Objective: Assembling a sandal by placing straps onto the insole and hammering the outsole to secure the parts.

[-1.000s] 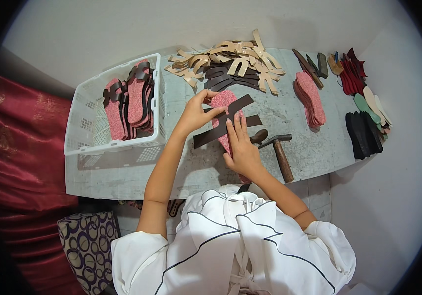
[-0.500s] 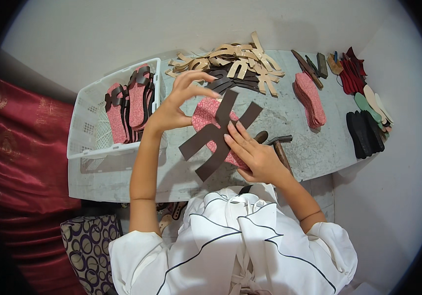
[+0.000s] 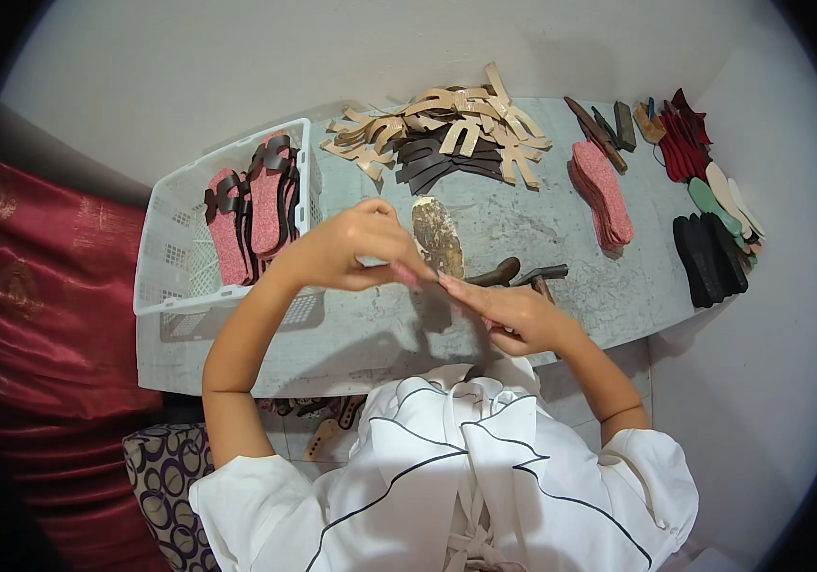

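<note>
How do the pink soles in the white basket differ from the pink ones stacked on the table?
The pink soles in the basket carry dark straps and stand on edge; the stacked pink soles are bare and lie flat. The first sit inside the white basket, the second on the open table. Both share colour and shape.

Scene was evenly, brightly lit from above; no harsh glare. Soft shadows fell beneath left hand (image 3: 351, 253) and right hand (image 3: 513, 315) onto grey table (image 3: 561, 229). Fisheye distortion bent table edges; black vignette ringed frame. Centre was sharp; fingertips showed slight motion blur. Red cushion (image 3: 37, 315) at left rim lay dimmer, softer.
</note>
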The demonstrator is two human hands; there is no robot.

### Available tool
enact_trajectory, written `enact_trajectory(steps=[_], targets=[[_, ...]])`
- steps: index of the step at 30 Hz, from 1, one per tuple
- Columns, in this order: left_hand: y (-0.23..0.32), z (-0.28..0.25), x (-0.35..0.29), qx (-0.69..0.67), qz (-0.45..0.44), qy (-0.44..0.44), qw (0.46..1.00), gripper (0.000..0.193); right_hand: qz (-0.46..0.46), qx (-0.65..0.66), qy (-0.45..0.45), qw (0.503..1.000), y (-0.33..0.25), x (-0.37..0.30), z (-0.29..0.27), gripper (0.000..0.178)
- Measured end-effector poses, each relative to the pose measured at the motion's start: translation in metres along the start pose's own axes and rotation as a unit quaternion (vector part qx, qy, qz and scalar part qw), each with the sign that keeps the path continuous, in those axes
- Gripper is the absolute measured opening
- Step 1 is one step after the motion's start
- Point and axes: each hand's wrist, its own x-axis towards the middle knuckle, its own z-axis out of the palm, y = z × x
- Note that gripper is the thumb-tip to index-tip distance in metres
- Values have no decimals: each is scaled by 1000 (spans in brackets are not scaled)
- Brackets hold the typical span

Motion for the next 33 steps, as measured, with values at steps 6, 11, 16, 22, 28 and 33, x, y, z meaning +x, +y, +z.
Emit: enact_trajectory(steps=[6, 11, 16, 22, 28, 33], targets=[[-64, -22, 48, -175, -196, -170, 950, 33, 129, 495, 128, 850, 30, 4, 52, 42], [-116, 9, 69, -151, -260, -251, 920, 34, 160, 674, 297, 657, 41, 22, 82, 43], [-128, 25, 66, -78, -300, -251, 917, 39, 185, 731, 296, 586, 44, 17, 80, 47], [-142, 34, 61, 0, -265, -193, 945, 50, 201, 761, 281, 549, 47, 16, 74, 46], [-153, 38, 55, -46, -287, -207, 934, 51, 259, 749, 293, 534, 37, 21, 65, 43], [-151, 44, 46, -46, -272, -153, 949, 52, 262, 749, 292, 534, 34, 20, 62, 42]])
